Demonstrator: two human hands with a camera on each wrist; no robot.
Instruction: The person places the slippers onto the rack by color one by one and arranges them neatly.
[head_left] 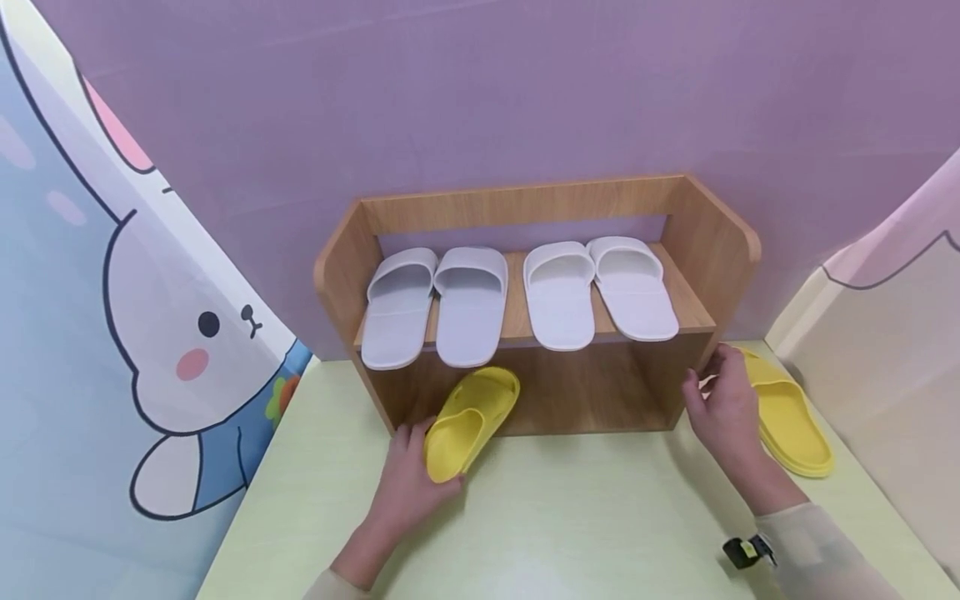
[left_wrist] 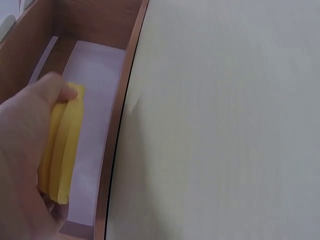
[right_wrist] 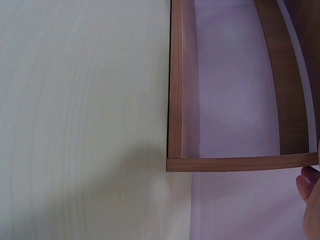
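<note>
A wooden shoe rack point(head_left: 525, 200) stands against the purple wall. Its upper shelf carries two pairs of pale slippers point(head_left: 517, 292). My left hand point(head_left: 426, 462) grips the heel of a yellow slipper point(head_left: 474, 412). The slipper's toe reaches into the rack's lower compartment. In the left wrist view the fingers wrap this yellow slipper point(left_wrist: 65, 145) beside the rack's bottom edge point(left_wrist: 120, 115). My right hand point(head_left: 705, 379) sits at the rack's right side panel, fingers loosely bent and holding nothing. A fingertip point(right_wrist: 306, 184) shows just outside that panel point(right_wrist: 240, 163). A second yellow slipper point(head_left: 791, 421) lies right of this hand.
The pale green floor point(head_left: 585, 517) spreads in front of the rack. A panel with a cartoon bunny point(head_left: 150, 333) closes the left side and a cream panel point(head_left: 885, 367) the right. A small black device point(head_left: 744, 552) is strapped to my right wrist.
</note>
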